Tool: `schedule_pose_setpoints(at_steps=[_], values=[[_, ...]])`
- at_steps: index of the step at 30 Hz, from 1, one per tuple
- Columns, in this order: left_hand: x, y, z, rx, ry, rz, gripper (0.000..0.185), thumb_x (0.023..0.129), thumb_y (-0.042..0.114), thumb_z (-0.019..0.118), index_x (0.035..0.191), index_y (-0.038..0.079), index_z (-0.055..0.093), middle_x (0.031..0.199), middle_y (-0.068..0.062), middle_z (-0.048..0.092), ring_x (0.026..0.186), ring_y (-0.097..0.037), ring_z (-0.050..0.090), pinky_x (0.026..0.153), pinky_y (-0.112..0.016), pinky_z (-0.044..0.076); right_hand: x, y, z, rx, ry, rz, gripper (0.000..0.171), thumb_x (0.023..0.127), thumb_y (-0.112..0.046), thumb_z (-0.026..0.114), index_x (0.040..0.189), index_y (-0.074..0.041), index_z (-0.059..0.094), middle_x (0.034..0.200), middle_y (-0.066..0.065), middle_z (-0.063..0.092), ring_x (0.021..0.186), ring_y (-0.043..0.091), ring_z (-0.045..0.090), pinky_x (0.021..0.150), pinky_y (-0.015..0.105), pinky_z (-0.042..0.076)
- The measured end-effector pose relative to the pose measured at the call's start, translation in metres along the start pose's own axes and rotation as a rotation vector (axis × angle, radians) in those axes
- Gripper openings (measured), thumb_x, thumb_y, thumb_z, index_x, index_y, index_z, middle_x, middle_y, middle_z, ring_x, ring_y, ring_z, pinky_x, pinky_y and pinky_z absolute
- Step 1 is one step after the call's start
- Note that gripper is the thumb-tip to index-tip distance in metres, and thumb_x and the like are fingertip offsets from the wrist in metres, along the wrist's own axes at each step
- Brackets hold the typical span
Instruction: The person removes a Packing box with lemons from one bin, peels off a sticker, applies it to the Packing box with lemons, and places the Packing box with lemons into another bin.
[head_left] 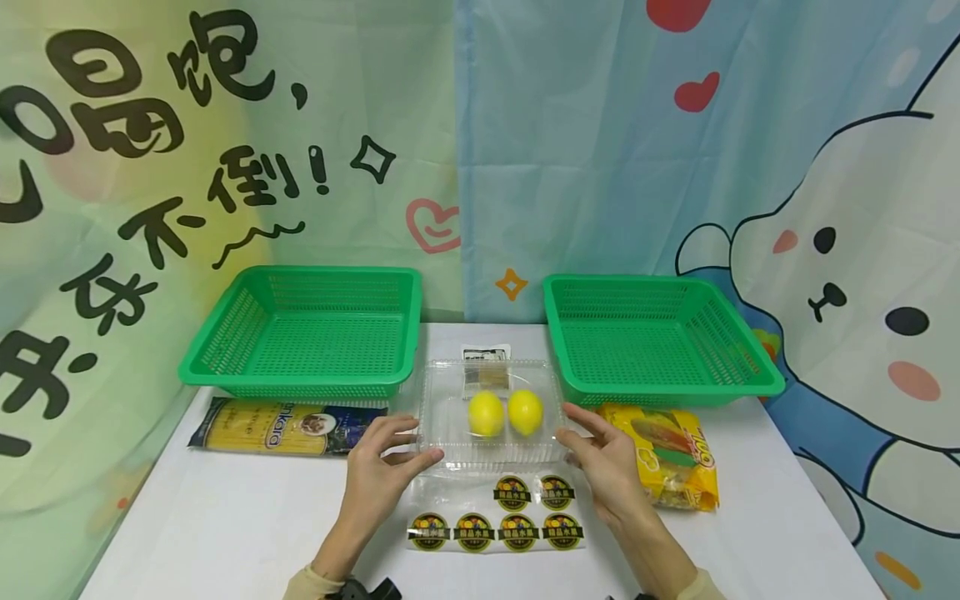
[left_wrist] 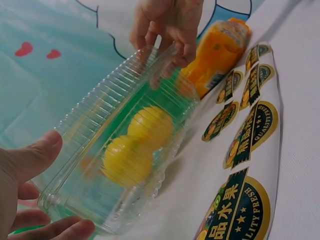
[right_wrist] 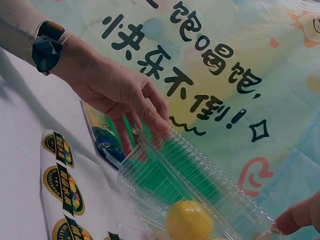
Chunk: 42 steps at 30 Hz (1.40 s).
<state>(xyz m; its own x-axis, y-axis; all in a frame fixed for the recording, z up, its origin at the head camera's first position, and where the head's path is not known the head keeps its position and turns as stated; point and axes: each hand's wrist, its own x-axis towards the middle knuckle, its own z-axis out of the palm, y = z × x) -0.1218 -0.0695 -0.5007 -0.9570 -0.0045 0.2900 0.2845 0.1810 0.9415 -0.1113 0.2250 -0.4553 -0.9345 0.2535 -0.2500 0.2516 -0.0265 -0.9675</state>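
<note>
A clear plastic clamshell box [head_left: 447, 404] is at the middle of the table, with two yellow lemons [head_left: 486, 414] showing side by side through its plastic. My left hand [head_left: 390, 467] holds the left side of the box, thumb near the front corner and fingers along the edge. On the opposite side my right hand [head_left: 603, 462] grips the right edge between thumb and fingers. In the left wrist view the lid [left_wrist: 92, 112] lies over the lemons, and that view shows both hands at the box's ends. Just in front lies a sheet of round fruit stickers [head_left: 495, 531].
Two green baskets [head_left: 300, 390] [head_left: 675, 389] stand at the back left and back right. A pasta packet [head_left: 277, 427] lies by the left basket, a yellow snack bag [head_left: 671, 454] by the right one. Behind the box is a small black-and-white label [head_left: 486, 352]. A printed curtain [head_left: 585, 167] hangs behind.
</note>
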Motion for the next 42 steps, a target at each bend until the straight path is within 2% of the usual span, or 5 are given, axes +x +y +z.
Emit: schedule_pose_setpoints(at_steps=[7, 22, 31, 42], values=[[0.000, -0.003, 0.001, -0.007, -0.006, -0.021, 0.048, 0.075, 0.011, 0.094, 0.118, 0.005, 0.074, 0.121, -0.012, 0.067, 0.104, -0.038, 0.073, 0.083, -0.033, 0.065, 0.002, 0.002, 0.000, -0.002, -0.002, 0.016, 0.050, 0.097, -0.001, 0.068, 0.146, -0.004, 0.059, 0.150, 0.011, 0.054, 0.085, 0.007, 0.057, 0.071, 0.019, 0.054], [0.000, -0.006, 0.001, 0.016, -0.014, -0.010, 0.047, 0.074, 0.014, 0.095, 0.116, 0.006, 0.074, 0.120, -0.011, 0.067, 0.104, -0.042, 0.073, 0.083, -0.040, 0.065, 0.001, 0.005, -0.001, -0.013, -0.004, 0.014, 0.049, 0.097, -0.001, 0.067, 0.146, -0.003, 0.059, 0.151, 0.012, 0.053, 0.084, 0.007, 0.056, 0.072, 0.020, 0.054], [0.000, -0.007, 0.002, 0.039, -0.010, -0.013, 0.049, 0.074, 0.014, 0.095, 0.118, 0.004, 0.073, 0.120, -0.012, 0.067, 0.105, -0.042, 0.073, 0.083, -0.039, 0.065, 0.005, 0.009, 0.001, -0.011, -0.007, 0.019, 0.049, 0.098, -0.001, 0.067, 0.146, -0.003, 0.059, 0.151, 0.013, 0.053, 0.085, 0.008, 0.056, 0.073, 0.018, 0.055], [-0.001, -0.008, 0.004, 0.105, -0.035, -0.029, 0.052, 0.076, 0.021, 0.095, 0.120, 0.009, 0.071, 0.121, -0.010, 0.066, 0.106, -0.037, 0.074, 0.086, -0.037, 0.064, 0.006, 0.011, -0.001, -0.033, -0.020, 0.026, 0.050, 0.098, -0.002, 0.067, 0.147, -0.005, 0.058, 0.152, 0.011, 0.053, 0.084, 0.008, 0.056, 0.072, 0.018, 0.054]])
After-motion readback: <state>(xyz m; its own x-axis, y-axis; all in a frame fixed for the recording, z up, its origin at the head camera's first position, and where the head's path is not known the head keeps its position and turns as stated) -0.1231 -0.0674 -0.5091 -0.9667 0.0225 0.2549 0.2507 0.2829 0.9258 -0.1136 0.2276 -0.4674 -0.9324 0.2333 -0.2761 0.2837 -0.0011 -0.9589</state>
